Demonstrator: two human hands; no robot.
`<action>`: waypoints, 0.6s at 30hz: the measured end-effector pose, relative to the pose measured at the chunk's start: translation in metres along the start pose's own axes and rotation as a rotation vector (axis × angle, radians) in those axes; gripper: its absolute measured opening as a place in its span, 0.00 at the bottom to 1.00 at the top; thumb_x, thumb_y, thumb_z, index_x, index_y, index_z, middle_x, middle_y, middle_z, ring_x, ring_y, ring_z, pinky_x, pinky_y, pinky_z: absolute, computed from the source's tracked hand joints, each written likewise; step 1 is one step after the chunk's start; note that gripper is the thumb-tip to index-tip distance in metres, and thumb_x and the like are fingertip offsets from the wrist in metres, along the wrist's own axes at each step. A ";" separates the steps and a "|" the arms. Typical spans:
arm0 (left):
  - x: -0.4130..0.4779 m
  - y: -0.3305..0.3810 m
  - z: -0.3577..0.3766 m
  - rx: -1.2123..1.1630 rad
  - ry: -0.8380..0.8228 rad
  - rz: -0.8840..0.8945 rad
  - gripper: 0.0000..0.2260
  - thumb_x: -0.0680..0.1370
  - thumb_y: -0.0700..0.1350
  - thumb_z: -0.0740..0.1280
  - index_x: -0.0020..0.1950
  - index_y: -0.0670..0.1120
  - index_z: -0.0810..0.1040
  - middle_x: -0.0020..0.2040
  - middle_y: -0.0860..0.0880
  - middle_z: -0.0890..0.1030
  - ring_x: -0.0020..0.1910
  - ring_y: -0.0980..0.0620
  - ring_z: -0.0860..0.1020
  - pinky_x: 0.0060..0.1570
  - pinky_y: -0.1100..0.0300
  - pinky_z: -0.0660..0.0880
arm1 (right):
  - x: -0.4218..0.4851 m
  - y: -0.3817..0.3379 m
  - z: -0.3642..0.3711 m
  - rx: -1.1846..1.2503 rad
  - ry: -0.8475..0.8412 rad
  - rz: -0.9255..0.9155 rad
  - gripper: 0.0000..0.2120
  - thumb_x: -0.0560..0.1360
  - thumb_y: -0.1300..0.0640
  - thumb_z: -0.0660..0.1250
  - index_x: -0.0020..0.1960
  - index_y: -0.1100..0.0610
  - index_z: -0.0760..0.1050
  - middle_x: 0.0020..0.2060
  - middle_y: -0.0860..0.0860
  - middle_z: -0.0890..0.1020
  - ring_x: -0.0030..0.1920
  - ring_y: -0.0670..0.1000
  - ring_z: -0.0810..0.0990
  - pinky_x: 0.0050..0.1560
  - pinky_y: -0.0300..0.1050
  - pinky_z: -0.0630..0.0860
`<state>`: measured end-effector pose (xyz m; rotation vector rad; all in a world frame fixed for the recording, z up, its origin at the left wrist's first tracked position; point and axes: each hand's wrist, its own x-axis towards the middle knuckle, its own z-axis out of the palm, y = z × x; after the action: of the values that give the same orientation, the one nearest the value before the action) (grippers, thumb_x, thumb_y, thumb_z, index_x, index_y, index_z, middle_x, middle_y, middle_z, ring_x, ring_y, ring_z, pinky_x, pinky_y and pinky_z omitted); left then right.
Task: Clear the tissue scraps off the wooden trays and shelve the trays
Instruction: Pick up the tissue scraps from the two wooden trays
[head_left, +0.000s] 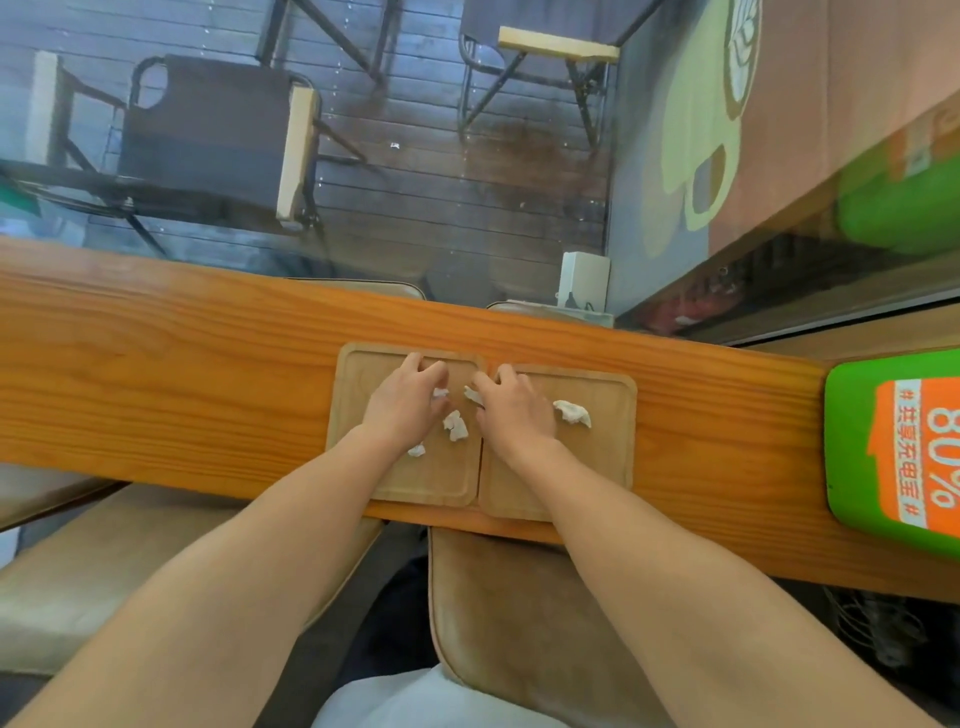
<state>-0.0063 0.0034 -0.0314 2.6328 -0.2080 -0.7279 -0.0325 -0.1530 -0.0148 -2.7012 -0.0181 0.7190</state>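
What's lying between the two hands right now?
Head view: tissue scraps on the left tray, between left hand and right hand.

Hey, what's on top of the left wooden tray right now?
The left hand rests on the left wooden tray, with three tissue scraps beside it. Anything beneath the palm is hidden.

Matt wooden trays on glossy wood counter.

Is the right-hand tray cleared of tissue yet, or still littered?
Still littered. The right tray has a crumpled tissue scrap lying beside the right hand, and another scrap at the fingertips.
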 end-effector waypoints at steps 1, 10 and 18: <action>-0.001 -0.001 0.000 -0.013 -0.002 -0.004 0.08 0.78 0.47 0.69 0.54 0.46 0.75 0.51 0.48 0.72 0.43 0.46 0.74 0.41 0.54 0.72 | 0.000 0.000 0.001 -0.007 -0.002 -0.002 0.13 0.78 0.60 0.61 0.62 0.54 0.71 0.54 0.56 0.74 0.54 0.59 0.73 0.39 0.50 0.65; -0.012 -0.020 -0.010 -0.056 -0.062 -0.046 0.02 0.79 0.41 0.63 0.51 0.44 0.72 0.50 0.45 0.76 0.48 0.44 0.73 0.47 0.52 0.72 | -0.005 -0.001 0.001 0.188 -0.066 0.077 0.02 0.78 0.60 0.59 0.47 0.56 0.68 0.44 0.54 0.72 0.44 0.58 0.73 0.39 0.48 0.66; -0.039 -0.018 -0.029 -0.006 -0.111 -0.082 0.07 0.81 0.39 0.58 0.56 0.42 0.74 0.53 0.45 0.74 0.51 0.44 0.73 0.49 0.55 0.70 | -0.026 0.006 -0.009 0.523 -0.031 0.304 0.06 0.78 0.58 0.60 0.42 0.57 0.68 0.45 0.53 0.73 0.41 0.52 0.70 0.37 0.44 0.65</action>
<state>-0.0241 0.0395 0.0017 2.6105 -0.1298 -0.9012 -0.0515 -0.1642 0.0033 -2.2080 0.5109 0.7270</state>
